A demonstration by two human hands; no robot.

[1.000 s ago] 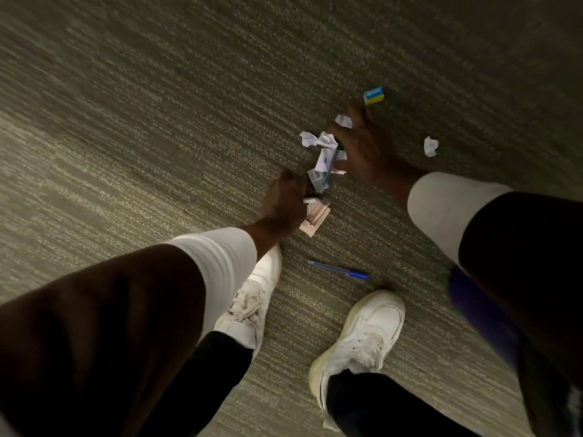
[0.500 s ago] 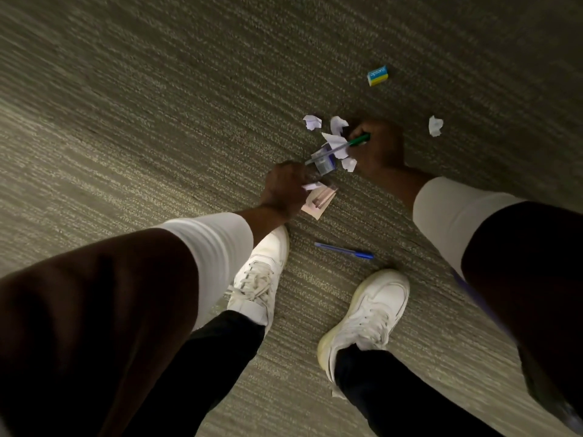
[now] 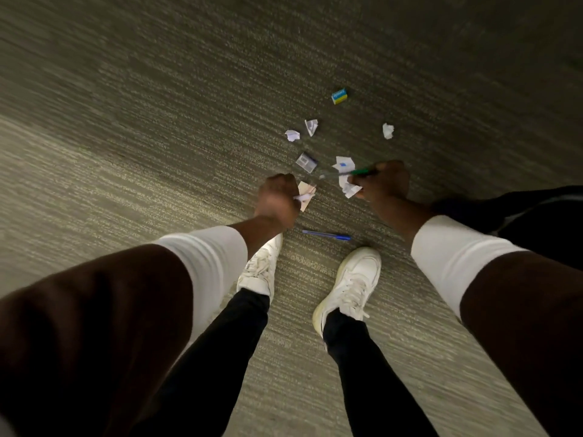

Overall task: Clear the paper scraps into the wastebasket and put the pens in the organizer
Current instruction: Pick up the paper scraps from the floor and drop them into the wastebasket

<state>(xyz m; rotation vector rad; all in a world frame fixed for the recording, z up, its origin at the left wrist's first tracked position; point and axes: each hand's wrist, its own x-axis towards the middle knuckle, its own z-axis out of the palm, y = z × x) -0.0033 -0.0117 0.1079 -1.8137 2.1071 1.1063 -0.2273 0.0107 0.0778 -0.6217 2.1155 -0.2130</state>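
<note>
I look down at a carpeted floor. My right hand [image 3: 385, 181] grips a green pen [image 3: 350, 173] together with white paper scraps [image 3: 345, 175], lifted off the carpet. My left hand [image 3: 279, 200] is curled round a crumpled white scrap [image 3: 304, 197], above a tan slip of paper [image 3: 305, 189]. A blue pen [image 3: 326, 234] lies on the carpet just ahead of my shoes. Three more white scraps lie farther out: one scrap [image 3: 292, 135], a second scrap [image 3: 311, 126] and a third scrap [image 3: 388, 130].
A small clear plastic box [image 3: 306, 161] lies on the carpet between the hands and the far scraps. A blue and yellow eraser-like block [image 3: 339, 96] sits beyond them. My white shoes [image 3: 350, 279] stand close to the blue pen. No wastebasket or organizer is in view.
My right hand closed on the green pen and some scraps and rose from the floor. My left hand lifted too with its scrap. The view pulled back from the carpet.
</note>
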